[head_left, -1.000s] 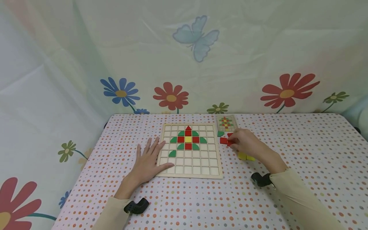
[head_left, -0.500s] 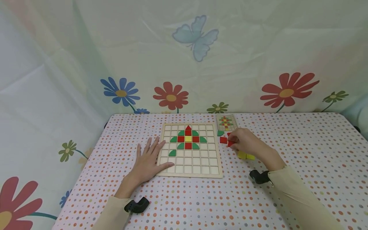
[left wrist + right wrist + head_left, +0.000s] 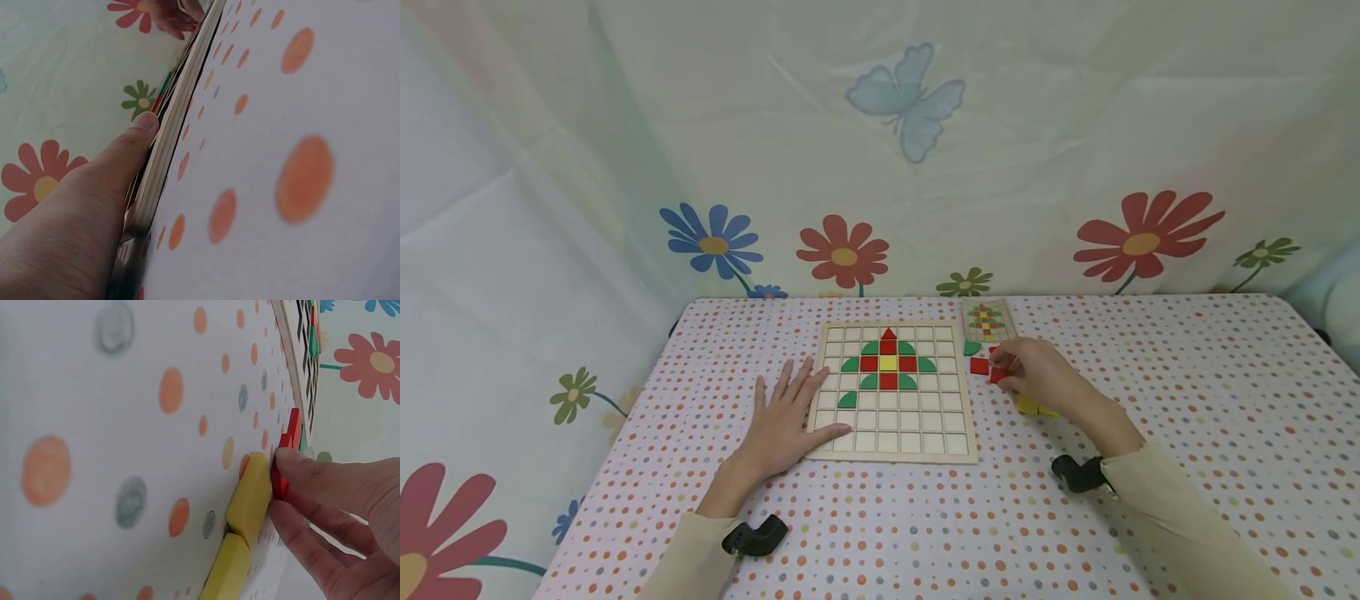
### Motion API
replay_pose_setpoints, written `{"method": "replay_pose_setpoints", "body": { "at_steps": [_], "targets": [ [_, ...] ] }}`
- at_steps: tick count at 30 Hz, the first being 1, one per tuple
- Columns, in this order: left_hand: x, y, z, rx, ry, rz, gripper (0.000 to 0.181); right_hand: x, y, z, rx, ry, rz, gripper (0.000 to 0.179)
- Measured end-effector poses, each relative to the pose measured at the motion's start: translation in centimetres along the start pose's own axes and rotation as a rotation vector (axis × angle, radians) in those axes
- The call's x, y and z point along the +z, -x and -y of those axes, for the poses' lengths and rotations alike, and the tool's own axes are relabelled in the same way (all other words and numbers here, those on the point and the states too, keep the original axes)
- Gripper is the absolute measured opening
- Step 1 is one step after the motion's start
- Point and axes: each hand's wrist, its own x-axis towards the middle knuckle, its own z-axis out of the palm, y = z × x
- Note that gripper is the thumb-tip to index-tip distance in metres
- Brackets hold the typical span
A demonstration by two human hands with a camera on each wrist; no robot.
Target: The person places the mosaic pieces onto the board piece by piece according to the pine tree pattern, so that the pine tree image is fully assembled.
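Note:
My left hand point(image 3: 782, 425) lies with fingers spread over the left edge of a wooden grid board point(image 3: 912, 421), the thumb resting on the near-left squares. Red, green and yellow pieces sit in the board, forming a tree-like pattern with a red triangle point(image 3: 889, 334) on top. Right of the board, my right hand point(image 3: 1041, 375) pinches a red block point(image 3: 279, 481) between thumb and fingers, low at the tabletop. A loose red square point(image 3: 979, 366) lies just left of it, and another red piece is mostly hidden behind the fingers. Two yellow blocks point(image 3: 251, 497) lie beside the fingertips.
A small pattern card point(image 3: 970, 333) with a matching tree picture lies at the board's far right corner. A green quarter-circle piece point(image 3: 972, 347) is just in front of it. Dotted cloth point(image 3: 880, 533) covers the table, and a flowered backdrop point(image 3: 737, 125) hangs behind.
The red block under my right fingers has shifted slightly right, leaving a small gap from the loose red square. My left hand stays put on the board. The head view has moved slightly.

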Motion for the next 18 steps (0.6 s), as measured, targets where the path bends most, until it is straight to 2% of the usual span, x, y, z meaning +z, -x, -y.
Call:
{"method": "replay_pose_setpoints", "body": {
  "at_steps": [3,9,18],
  "targets": [
    [0.01,0.02,0.0,-0.005,0.001,0.006,0.1,-0.05,0.01,0.1,0.01,-0.007,0.008,0.027],
    [0.18,-0.01,0.15,0.0,0.007,0.0,0.099,-0.36,-0.36,0.21,0.022,0.013,0.05,0.023],
    [0.11,-0.06,0.07,-0.003,-0.002,0.009,0.099,-0.51,-0.68,0.14,0.08,-0.029,0.077,0.019]
  ]
}}
